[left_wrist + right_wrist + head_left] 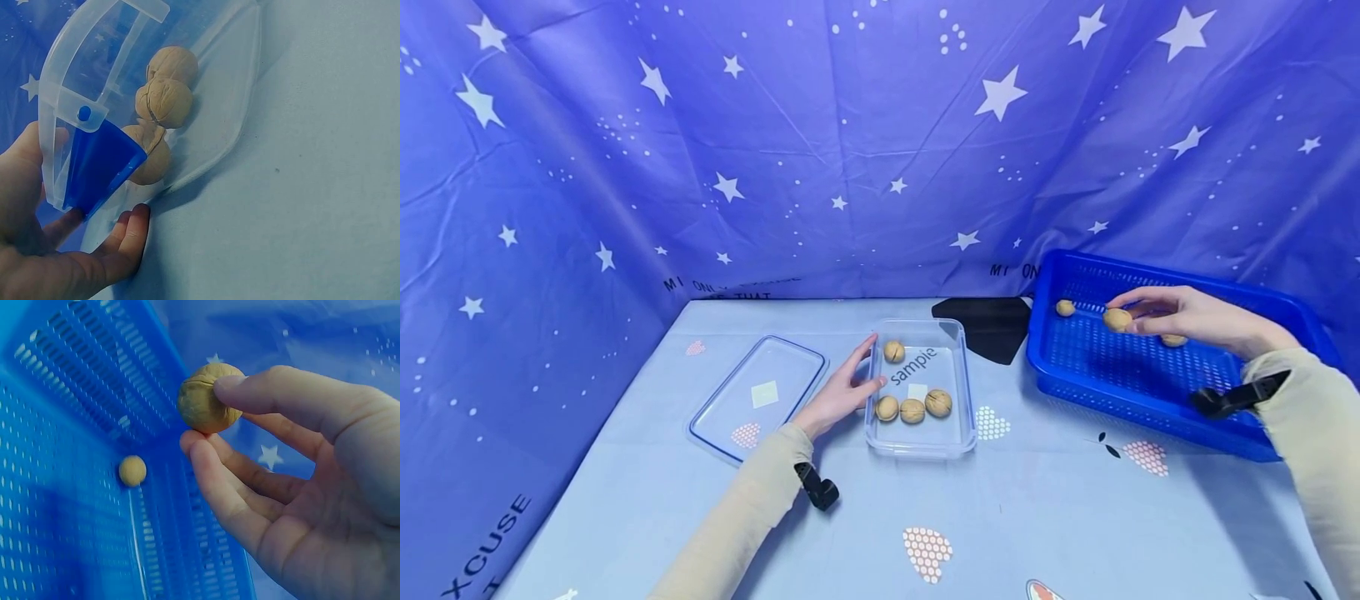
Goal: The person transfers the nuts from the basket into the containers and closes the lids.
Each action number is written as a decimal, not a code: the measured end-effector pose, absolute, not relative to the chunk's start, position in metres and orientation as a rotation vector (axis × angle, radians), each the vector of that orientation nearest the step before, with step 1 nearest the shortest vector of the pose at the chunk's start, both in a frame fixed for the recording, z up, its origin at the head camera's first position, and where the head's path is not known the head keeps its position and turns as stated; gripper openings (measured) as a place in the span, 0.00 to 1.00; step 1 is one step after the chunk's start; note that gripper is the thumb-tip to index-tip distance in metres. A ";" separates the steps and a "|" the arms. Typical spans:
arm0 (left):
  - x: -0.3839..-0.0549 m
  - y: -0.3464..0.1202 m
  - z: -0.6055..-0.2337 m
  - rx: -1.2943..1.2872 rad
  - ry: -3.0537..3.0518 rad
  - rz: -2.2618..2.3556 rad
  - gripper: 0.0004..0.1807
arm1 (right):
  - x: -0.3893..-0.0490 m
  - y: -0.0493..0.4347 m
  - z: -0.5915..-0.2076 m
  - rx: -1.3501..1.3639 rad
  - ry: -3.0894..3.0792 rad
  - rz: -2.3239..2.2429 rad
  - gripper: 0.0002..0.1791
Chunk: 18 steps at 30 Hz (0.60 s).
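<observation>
My right hand (1187, 317) pinches a walnut (206, 400) between thumb and fingertips, above the blue basket (1045, 383). Inside that basket lie a walnut (1064, 308) near the left end and another walnut (1173, 340) partly hidden under my hand. To the left, my left hand (842, 392) grips the left wall of a clear plastic container (917, 448), thumb over the rim and fingers along the outside. A walnut (893, 351) sits toward its far left corner. Nearer the front, a row holds a left walnut (887, 408), a middle walnut (912, 411) and a right walnut (938, 403).
A clear lid (722, 417) with a blue seal lies flat left of the container, beside my left forearm. Behind the container's right side is a black patch (988, 325) on the tablecloth. A starry blue curtain (850, 150) closes off the back and left.
</observation>
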<state>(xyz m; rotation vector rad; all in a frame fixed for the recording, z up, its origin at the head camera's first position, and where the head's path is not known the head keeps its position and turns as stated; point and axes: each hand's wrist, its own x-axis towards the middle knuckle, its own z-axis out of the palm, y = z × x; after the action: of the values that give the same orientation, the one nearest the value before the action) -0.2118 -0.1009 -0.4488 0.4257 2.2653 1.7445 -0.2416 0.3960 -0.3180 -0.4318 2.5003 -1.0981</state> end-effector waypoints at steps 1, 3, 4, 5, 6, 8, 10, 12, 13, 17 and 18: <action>-0.212 -0.101 -0.449 0.425 2.266 1.743 0.42 | -0.242 0.393 -0.318 -0.450 2.505 -1.092 0.22; -0.212 -0.102 -0.448 0.417 2.267 1.738 0.43 | -0.242 0.387 -0.317 -0.495 2.512 -1.085 0.22; -0.212 -0.102 -0.449 0.417 2.264 1.741 0.42 | -0.242 0.384 -0.316 -0.516 2.520 -1.077 0.22; -0.212 -0.102 -0.449 0.415 2.261 1.742 0.42 | -0.241 0.381 -0.316 -0.530 2.528 -1.069 0.22; -0.212 -0.102 -0.448 0.407 2.256 1.744 0.42 | -0.241 0.378 -0.315 -0.539 2.534 -1.062 0.22; -0.212 -0.102 -0.449 0.399 2.250 1.746 0.42 | -0.240 0.372 -0.314 -0.561 2.541 -1.046 0.21; -0.211 -0.102 -0.448 0.402 2.244 1.750 0.42 | -0.239 0.366 -0.313 -0.576 2.539 -1.043 0.22; -0.211 -0.101 -0.448 0.394 2.241 1.746 0.42 | -0.238 0.360 -0.312 -0.589 2.521 -1.059 0.22; -0.211 -0.101 -0.448 0.397 2.242 1.746 0.42 | -0.238 0.358 -0.312 -0.602 2.515 -1.063 0.22; -0.211 -0.101 -0.448 0.393 2.241 1.742 0.42 | -0.237 0.346 -0.312 -0.659 2.479 -1.090 0.23; -0.211 -0.101 -0.448 0.393 2.247 1.741 0.42 | -0.237 0.343 -0.312 -0.673 2.477 -1.090 0.23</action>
<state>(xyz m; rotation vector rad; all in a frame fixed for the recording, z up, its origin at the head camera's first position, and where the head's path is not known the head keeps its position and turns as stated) -0.2114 -0.1014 -0.4480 0.3929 2.2467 1.7408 -0.2369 0.3431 -0.3118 -0.6726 2.4775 -1.0902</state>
